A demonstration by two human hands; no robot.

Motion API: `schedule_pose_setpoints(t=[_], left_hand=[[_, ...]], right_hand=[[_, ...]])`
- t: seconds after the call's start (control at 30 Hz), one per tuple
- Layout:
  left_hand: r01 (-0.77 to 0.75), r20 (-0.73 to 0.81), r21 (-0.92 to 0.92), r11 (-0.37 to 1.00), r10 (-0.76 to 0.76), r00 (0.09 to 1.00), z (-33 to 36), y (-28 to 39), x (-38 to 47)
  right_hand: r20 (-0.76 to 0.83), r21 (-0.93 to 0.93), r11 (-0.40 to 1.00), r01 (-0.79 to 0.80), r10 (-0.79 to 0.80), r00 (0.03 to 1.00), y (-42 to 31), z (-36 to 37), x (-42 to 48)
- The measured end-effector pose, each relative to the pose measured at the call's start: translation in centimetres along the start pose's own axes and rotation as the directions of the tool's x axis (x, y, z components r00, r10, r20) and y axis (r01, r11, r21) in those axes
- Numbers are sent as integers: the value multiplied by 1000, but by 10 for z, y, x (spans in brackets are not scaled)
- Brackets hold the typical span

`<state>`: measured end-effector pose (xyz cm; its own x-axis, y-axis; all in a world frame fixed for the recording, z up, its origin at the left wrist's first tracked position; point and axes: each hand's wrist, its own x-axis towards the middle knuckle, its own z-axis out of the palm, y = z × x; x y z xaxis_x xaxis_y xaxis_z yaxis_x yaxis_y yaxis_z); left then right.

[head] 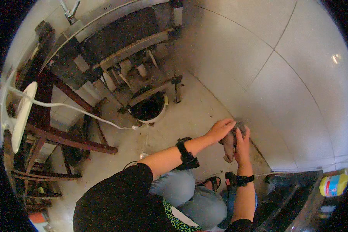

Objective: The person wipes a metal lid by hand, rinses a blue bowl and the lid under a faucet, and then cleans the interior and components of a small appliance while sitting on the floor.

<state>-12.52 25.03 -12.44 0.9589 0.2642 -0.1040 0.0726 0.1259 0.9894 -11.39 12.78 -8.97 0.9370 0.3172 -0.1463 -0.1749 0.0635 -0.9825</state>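
Note:
Low over the floor, beside the foot of a white wall, my left hand (222, 131) and my right hand (242, 142) meet at a greyish-brown object (228, 145). It looks soft, like cloth, with a narrower part hanging down between my hands; its exact kind cannot be told. My left fingers touch its upper left side. My right fingers are spread over a darker grey part at its top right. Each forearm wears a black strap with a device. My bent knees in pale jeans and a sandalled foot are just below.
A metal-framed machine or bench (139, 43) stands at the upper left, over a round white bucket with a dark inside (148, 108). Left are a dark red wooden stool frame (75, 140) and a white cable (84, 111). Black plastic sheeting (290, 197) and a yellow-lidded container (333, 185) lie lower right.

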Motion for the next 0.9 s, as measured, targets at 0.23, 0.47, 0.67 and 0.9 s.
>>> schedule_pose_setpoints(t=[0.23,0.47,0.67,0.9], left_hand=[[-67,-359,563,823,318,878,-79,-25,7],[172,-635,553,815,278,721,-213,-13,39],[43,-359,916,400,765,534,-313,-10,102],[209,-336,936,282,545,768,-300,-37,110]], right_hand=[[228,-420,854,307,-228,946,53,72,46],[282,-343,927,153,-54,958,96,62,33],[-19,-224,966,-127,126,992,114,25,31],[-81,-249,961,-119,102,991,139,6,34]])
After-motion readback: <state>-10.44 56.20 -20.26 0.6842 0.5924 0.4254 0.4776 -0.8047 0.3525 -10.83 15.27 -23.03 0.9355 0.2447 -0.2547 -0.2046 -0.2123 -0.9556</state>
